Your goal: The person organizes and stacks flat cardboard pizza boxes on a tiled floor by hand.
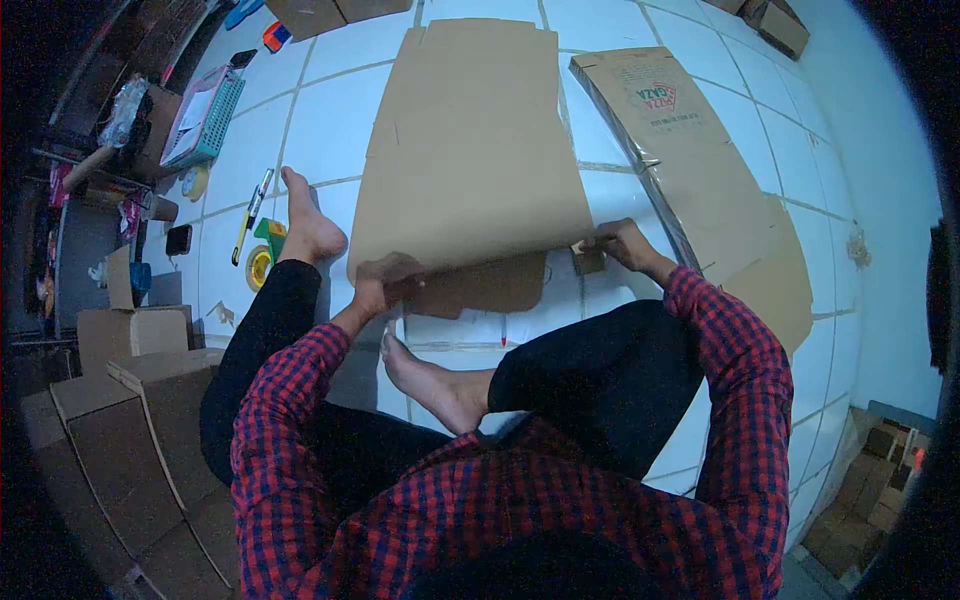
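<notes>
The cardboard sheet lies flat on the white tile floor, right in front of me. I sit on the floor with my legs bent, and the near edge of the sheet is just past my knees.

My left hand is on the near left corner of the sheet. My fingers are curled tight over the edge there. A round flap is folded at that edge, and my hand touches it.

My right hand is at the near right corner. My fingers are pinched together on a small flap of the same sheet.

My left foot is bare and rests just beside the sheet's left side. My right foot is tucked in close to me.

A pile of flat boxes with a red picture lies to the right of the sheet, touching its corner. Two tape rolls and a yellow cutter lie near my left foot. A blue-green basket sits farther off on the left. Some folded boxes stand by my left side.
</notes>
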